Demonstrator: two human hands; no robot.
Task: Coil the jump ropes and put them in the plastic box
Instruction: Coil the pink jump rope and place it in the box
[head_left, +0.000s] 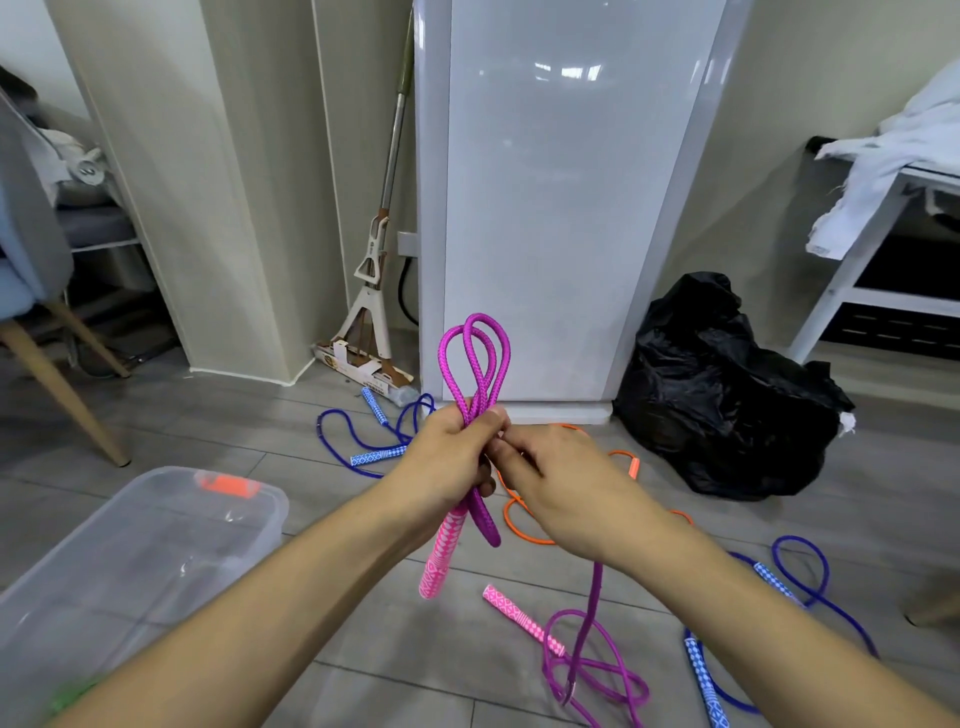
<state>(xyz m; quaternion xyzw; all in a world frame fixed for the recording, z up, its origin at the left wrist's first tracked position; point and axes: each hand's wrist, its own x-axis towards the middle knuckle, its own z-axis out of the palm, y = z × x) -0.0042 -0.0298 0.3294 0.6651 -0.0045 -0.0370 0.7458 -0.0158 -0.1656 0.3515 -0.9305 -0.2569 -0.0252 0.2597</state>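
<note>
My left hand (452, 457) grips a bundle of folded magenta jump rope (474, 358), whose loops stick up above the fist. One pink handle (439, 556) hangs below that fist. My right hand (561, 488) pinches the same rope right beside the left thumb. The rope's free length drops from under my right wrist to a loose tangle (592, 670) on the floor, where its other pink handle (522, 618) lies. The clear plastic box (150, 551) with an orange latch stands open at the lower left.
A blue jump rope (374, 441) lies on the floor behind my hands, an orange one (519, 525) beneath them, and another blue one (800, 587) at the right. A black rubbish bag (727, 395), a mop (369, 291), a chair leg (62, 395) and a white table (872, 249) surround the spot.
</note>
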